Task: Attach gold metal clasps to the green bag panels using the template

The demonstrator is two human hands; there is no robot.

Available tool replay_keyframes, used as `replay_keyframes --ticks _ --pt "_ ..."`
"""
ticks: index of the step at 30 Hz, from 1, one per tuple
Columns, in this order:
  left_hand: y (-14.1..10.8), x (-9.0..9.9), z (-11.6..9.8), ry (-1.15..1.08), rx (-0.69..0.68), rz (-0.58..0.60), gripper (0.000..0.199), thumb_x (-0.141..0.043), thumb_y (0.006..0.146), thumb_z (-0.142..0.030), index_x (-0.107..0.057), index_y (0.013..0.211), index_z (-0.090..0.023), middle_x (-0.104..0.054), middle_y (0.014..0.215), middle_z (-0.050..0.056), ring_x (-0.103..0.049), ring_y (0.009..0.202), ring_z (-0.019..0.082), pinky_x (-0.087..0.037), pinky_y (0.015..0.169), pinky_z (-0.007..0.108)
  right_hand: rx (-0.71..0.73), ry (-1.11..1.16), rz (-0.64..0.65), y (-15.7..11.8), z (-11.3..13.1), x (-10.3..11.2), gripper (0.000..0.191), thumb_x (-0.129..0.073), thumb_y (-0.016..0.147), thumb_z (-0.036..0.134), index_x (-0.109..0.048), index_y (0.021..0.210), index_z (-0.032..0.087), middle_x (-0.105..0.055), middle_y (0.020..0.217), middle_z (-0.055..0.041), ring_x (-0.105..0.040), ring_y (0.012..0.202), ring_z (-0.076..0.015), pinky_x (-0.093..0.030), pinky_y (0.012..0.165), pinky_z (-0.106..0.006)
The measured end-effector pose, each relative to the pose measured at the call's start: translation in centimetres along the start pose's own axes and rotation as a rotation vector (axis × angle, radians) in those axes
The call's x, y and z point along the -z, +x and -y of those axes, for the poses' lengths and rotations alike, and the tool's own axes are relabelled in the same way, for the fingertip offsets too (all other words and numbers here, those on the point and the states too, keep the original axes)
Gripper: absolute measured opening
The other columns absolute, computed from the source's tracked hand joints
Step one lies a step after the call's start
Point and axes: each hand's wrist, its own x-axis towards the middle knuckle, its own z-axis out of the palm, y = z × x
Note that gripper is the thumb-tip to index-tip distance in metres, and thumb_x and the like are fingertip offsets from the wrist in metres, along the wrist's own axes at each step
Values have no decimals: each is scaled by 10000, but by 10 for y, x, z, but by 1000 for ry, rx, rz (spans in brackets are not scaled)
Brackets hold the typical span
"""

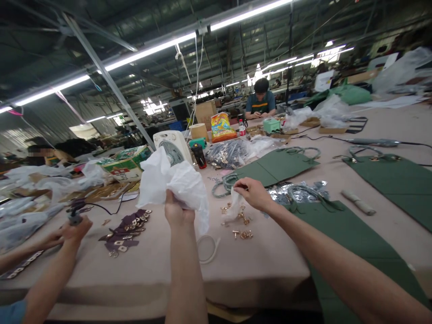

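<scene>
My left hand point(178, 211) is closed around a crumpled sheet of white tissue paper point(182, 180), held up over the table. To its right, my right hand point(251, 192) pinches a small piece of thin white paper point(233, 208), which hangs down over small gold-coloured metal fittings point(243, 234). Those fittings lie loose in little groups on the table. A coiled pale strip point(216, 252) rests below the left hand's paper. Beside my right forearm are green bag panels point(337, 229) with rope-like handles and a heap of silvery packets point(281, 193).
At left, a co-worker's hands point(72, 227) hold a tool near purple straps with metal pieces point(126, 229). Behind stand a white fan point(172, 144), a dark tumbler point(199, 156) and a bag of metal parts point(226, 154). Another person point(260, 101) sits across the table point(256, 265).
</scene>
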Motion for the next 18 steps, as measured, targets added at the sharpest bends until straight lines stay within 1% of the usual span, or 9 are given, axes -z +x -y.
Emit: replay_keyframes --ticks 2,5,6,8,10,11,15,17,18 --pt "-1 7 2 4 40 -20 336 -662 908 -500 -723 1102 -232 -797 1025 61 -722 1137 242 -588 989 368 48 16 -44 6 12 8 127 -658 912 290 -774 882 247 -745 893 -41 -650 833 -212 -463 776 -336" --pt "-6 13 4 10 71 -2 362 -638 912 -513 -732 1109 -223 -799 993 70 -742 1080 255 -603 951 381 96 59 -111 9 24 18 123 -655 923 294 -766 899 248 -739 918 -37 -644 840 -205 -464 776 -330" --pt "-7 13 6 19 80 13 379 -632 908 -523 -734 1113 -221 -800 987 72 -746 1064 259 -606 943 386 100 63 -114 9 25 20 118 -656 922 288 -764 898 249 -737 916 -34 -641 835 -202 -464 774 -327" --pt "-10 13 9 50 99 38 412 -617 897 -544 -735 1120 -219 -799 974 72 -750 1041 268 -611 929 400 88 40 -60 6 26 23 100 -671 903 255 -761 859 245 -729 874 -28 -633 805 -197 -458 765 -325" --pt "-11 13 13 87 112 20 417 -610 883 -545 -731 1120 -224 -794 962 65 -750 1034 275 -615 916 411 69 19 -24 2 26 26 101 -683 882 227 -752 811 239 -711 821 -24 -622 779 -195 -451 752 -326" --pt "-10 12 16 101 111 -12 406 -615 875 -535 -726 1121 -231 -792 960 59 -749 1038 274 -616 912 412 61 34 -43 -1 28 28 101 -681 884 229 -748 809 237 -704 817 -25 -619 780 -194 -453 752 -326" --pt "-10 5 26 117 88 -130 390 -625 863 -482 -687 1180 -263 -778 1009 27 -724 1098 243 -610 921 381 39 271 -223 -12 45 37 129 -643 943 336 -708 908 230 -688 903 -30 -614 821 -187 -477 757 -313" --pt "-15 -4 31 118 93 -136 406 -605 881 -478 -670 1219 -262 -770 1036 22 -718 1102 234 -610 914 377 42 396 -239 -16 58 38 153 -631 955 374 -680 935 231 -682 950 -31 -623 866 -189 -492 785 -315" --pt "-20 -9 33 122 96 -127 408 -592 893 -484 -670 1224 -257 -767 1041 22 -722 1085 235 -613 904 378 59 453 -240 -18 65 38 155 -624 962 380 -667 946 233 -687 999 -36 -632 924 -198 -500 831 -327"
